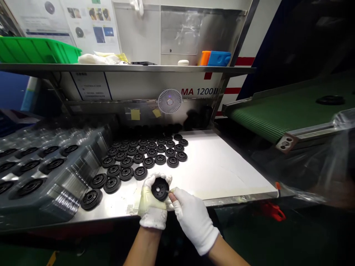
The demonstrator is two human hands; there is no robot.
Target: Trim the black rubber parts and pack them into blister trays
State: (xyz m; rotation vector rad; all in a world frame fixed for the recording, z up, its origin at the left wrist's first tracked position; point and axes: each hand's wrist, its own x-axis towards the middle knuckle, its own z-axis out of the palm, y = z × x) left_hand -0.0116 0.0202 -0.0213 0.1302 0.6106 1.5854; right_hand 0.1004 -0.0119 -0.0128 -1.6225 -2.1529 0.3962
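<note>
One black disc (161, 186) gets close attention over the near edge of the counter (122, 199), to the R of the tray stack (79, 173) and well apart from it. The gloved L hand (148, 202) cups the pc from behind, fingers curled round its rim in a firm grasp; the gloved R hand (192, 218) meets the rim on the side away from the tray stack, fingertips drawn in close, tho whether they grasp the rim, some small tool or nothing at all can't be told at this res. As for progress, the tray stack's top layer already carries trayed discs (30, 187), approx. one per visible pocket, so part of the lot looks to be in place. The held pc appears mid-handling, i.e. not yet set down. Just beside the tray stack, on its R, a big batch of loose discs (138, 158) sits in rough rows, the farthest lost in shadow; none of these is in a pocket, & it's unclear if they are finished or waiting, so the amt left is hard to judge. Farther R of the tray stack, beyond the loose batch, a white sheet (219, 162) lies on the counter; farthest R, a green conveyor (299, 107) bears a lone disc (330, 100), prob. one more to handle.
</note>
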